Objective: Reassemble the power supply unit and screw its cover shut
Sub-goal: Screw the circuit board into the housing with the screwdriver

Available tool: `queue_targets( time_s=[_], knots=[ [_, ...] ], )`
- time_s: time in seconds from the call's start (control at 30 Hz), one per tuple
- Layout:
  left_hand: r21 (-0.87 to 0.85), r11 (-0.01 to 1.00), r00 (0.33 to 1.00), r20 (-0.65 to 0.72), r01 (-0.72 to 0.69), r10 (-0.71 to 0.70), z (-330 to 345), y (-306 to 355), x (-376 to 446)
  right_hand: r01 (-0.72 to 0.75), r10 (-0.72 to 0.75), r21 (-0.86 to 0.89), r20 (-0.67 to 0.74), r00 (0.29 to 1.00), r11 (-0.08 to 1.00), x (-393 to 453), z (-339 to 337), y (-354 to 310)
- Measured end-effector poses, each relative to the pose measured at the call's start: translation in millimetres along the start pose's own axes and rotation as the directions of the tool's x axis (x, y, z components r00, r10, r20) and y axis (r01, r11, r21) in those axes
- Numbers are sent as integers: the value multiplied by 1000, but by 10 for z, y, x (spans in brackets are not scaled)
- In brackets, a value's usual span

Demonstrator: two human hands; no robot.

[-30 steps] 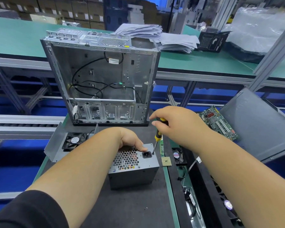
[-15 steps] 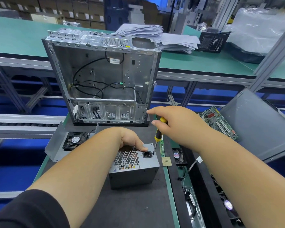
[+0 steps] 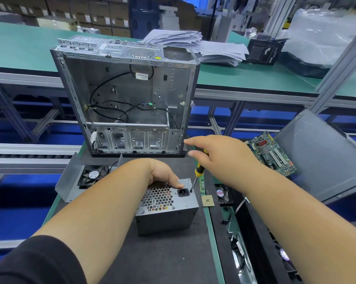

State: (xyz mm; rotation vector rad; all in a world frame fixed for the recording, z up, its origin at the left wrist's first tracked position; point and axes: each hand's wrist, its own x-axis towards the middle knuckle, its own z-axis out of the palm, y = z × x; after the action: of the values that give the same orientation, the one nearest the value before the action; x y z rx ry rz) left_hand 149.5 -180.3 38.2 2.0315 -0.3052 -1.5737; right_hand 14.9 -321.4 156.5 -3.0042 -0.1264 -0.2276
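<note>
The grey power supply unit (image 3: 166, 210) stands on the dark mat with its honeycomb grille and black power socket facing up. My left hand (image 3: 162, 174) grips its far top edge, thumb resting beside the socket. My right hand (image 3: 218, 154) holds a yellow-and-black screwdriver (image 3: 198, 171) nearly upright. Its tip sits on the top face just right of the socket. The index finger sticks out straight to the left.
An open, empty metal computer case (image 3: 127, 99) stands upright behind the unit. A loose fan on a metal plate (image 3: 93, 175) lies to the left. A small chip (image 3: 207, 200), a second fan (image 3: 222, 193), a motherboard (image 3: 272, 153) and a grey side panel (image 3: 324, 154) lie to the right.
My right hand's fingers have shifted on the screwdriver handle and the index finger now points out; the tip stays at the same spot. The left hand holds still.
</note>
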Motion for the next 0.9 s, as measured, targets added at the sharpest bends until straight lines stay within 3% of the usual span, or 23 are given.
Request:
queue_targets(
  time_s=[0.1, 0.27, 0.53, 0.7, 0.9],
  knots=[
    [-5, 1000, 1000, 0, -4, 4, 2, 0, 7, -7, 7, -31, 1, 1000, 999, -14, 8, -6],
    [-20, 1000, 1000, 15, 0, 0, 12, -3, 4, -3, -6, 109, 83, 997, 994, 8, -9, 5],
    [-35, 999, 999, 34, -5, 6, 14, 6, -23, 29, -28, -112, 10, 1000, 993, -3, -2, -27],
    [-59, 998, 999, 34, 2, 0, 30, 10, -25, 17, -16, -9, 45, 999, 1000, -5, -7, -37],
    [-53, 999, 1000, 29, 4, -3, 26, 8, -30, 13, -12, -54, 12, 1000, 998, -9, -35, -28]
  ],
)
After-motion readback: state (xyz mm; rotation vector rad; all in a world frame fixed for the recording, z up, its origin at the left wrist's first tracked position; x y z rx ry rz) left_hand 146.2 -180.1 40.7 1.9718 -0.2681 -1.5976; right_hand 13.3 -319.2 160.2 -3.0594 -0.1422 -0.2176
